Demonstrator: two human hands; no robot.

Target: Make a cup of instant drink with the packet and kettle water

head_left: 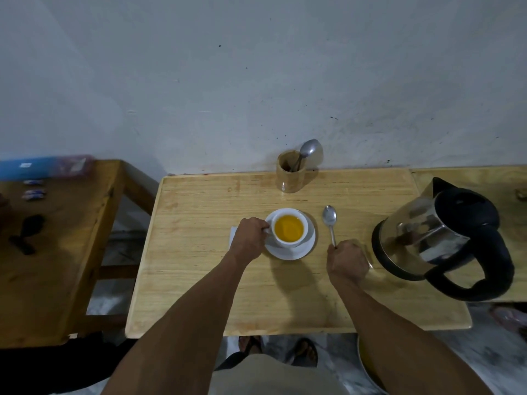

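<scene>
Pinching the handle of the full cup (288, 228) on its saucer (302, 250), the left hand (251, 238) could slop orange drink; the right hand (346, 260), closed on the spoon (330, 223) lying beside the kettle (439, 235), might knock the rim when stirring.

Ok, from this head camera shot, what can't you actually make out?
- Packet: only a white corner shows in the head view; the left hand at the cup covers the rest.
- Spoon handle end: inside the right hand.
- Kettle water level: steel body and shut lid hide it.
- Small wrapped items on the side table: blurred, too small to read.
</scene>
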